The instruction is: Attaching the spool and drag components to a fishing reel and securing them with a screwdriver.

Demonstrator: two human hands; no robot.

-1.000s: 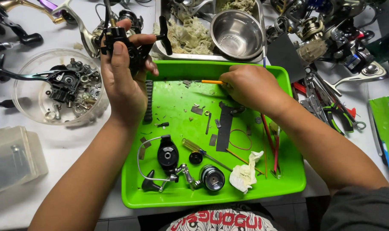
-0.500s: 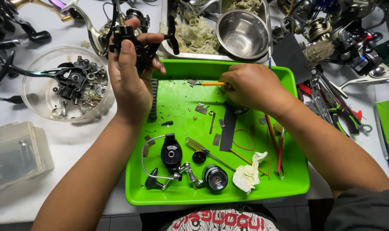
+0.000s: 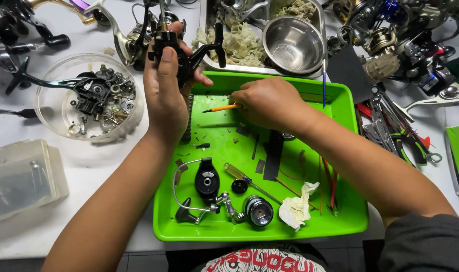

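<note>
My left hand [image 3: 165,95] grips a black fishing reel body [image 3: 178,49] and holds it upright above the far left corner of the green tray [image 3: 209,229]. My right hand [image 3: 269,103] rests low over the tray's far middle, fingers closed on a thin orange-handled tool [image 3: 220,108] that points left. In the tray's near part lie a black reel rotor with a wire bail [image 3: 204,184], a round spool [image 3: 257,210], a yellow-handled screwdriver [image 3: 244,179] and a crumpled white tissue [image 3: 296,205].
A clear round bowl [image 3: 53,118] of small reel parts stands left of the tray, a clear plastic box [image 3: 20,179] nearer me. Behind the tray are a metal tray with rags [image 3: 239,43] and a steel bowl [image 3: 292,44]. Pliers and other reels [image 3: 395,133] crowd the right.
The view has shifted slightly. My left hand keeps holding the reel body, and my right hand has stayed over the tray's far part with the orange tool now showing to its left.
</note>
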